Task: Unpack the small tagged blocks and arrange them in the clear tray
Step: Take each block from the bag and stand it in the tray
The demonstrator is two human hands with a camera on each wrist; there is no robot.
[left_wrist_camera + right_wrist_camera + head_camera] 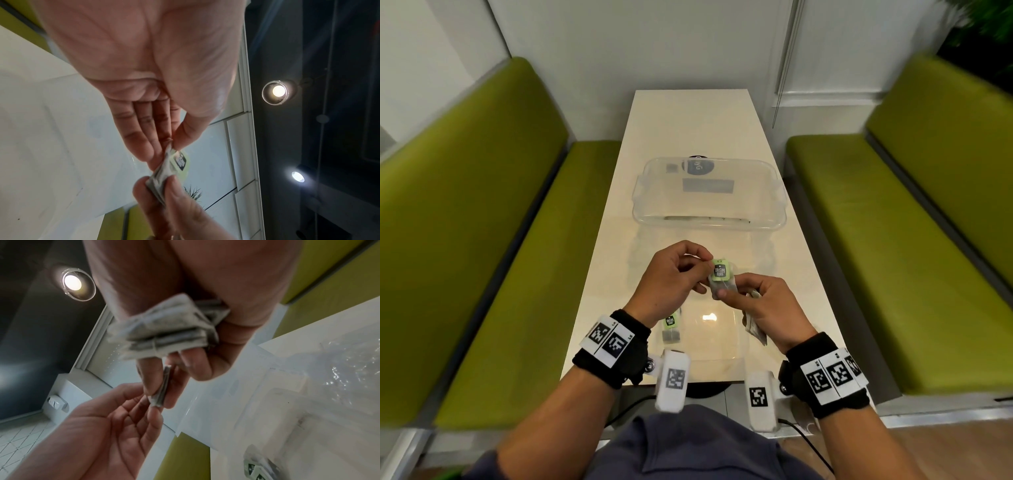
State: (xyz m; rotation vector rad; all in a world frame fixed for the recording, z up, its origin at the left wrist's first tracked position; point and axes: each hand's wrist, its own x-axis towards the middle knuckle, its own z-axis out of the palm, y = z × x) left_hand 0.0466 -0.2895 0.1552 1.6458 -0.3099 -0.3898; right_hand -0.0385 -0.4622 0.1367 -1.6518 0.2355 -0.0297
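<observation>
The tagged blocks are small grey tea bags with green tags. One tea bag (720,274) hangs between both hands above the table. My left hand (705,265) pinches its top edge by the tag, and my right hand (729,291) pinches its lower end. In the left wrist view the same tea bag (170,167) stretches from thumb and fingers down to the other hand. My right hand also keeps a bundle of tea bags (164,327) tucked against its palm. Another tea bag (670,329) lies on the table under my left wrist. The clear tray (774,219) stands further along the table.
The narrow cream table (688,113) runs away from me between two green benches (500,222). Thin clear plastic wrap (709,329) lies on the table beneath my hands. A dark round sticker (697,166) shows through the tray's far end.
</observation>
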